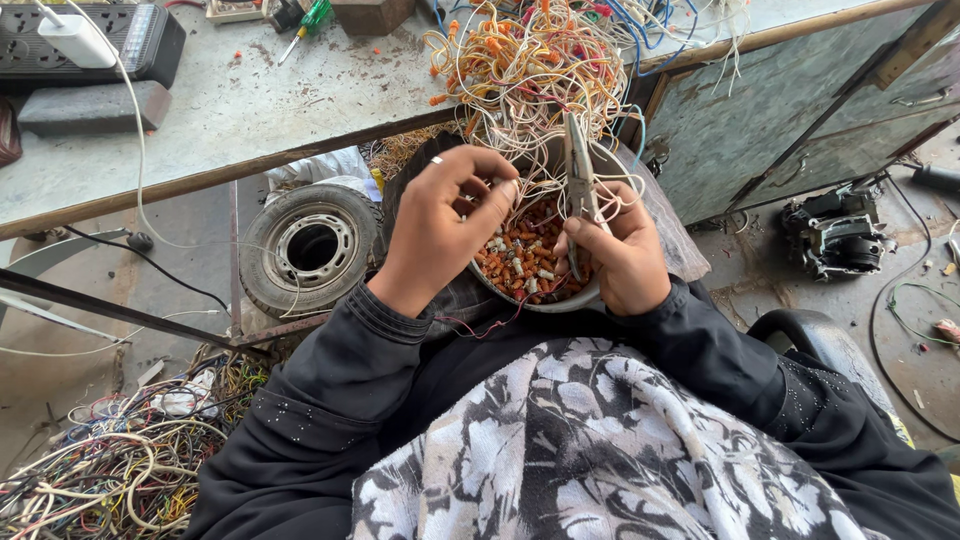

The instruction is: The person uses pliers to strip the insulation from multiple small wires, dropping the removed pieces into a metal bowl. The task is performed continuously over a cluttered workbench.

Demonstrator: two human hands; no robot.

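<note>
A round bowl (590, 296) sits in the person's lap, near the middle of the scene, filled with small orange and pale wire connectors (520, 260). Thin white and orange wires (530, 70) hang down into it from a tangled bundle lying on the edge of the workbench (230, 120) beyond.

The left hand (440, 225), with a ring on one finger, hovers over the left side of the bowl with fingers pinched together on a thin wire; what exactly is caught between the fingertips is too small to tell. The right hand (625, 255) is closed around the handles of a pair of cutters (578, 190), which point away from the person and up into the hanging wires, over the right side of the bowl.

Both arms wear black sleeves, and a black-and-white patterned cloth (600, 450) covers the near lap.

To the left of the bowl, below the bench, stands a small wheel with a tyre (312, 245). On the floor at the near left lies a heap of mixed coloured wires (120, 470). At the far left on the bench lies a black power strip (120, 35) with a white plug. On the floor at the right lies a dark machine part (835, 235).
</note>
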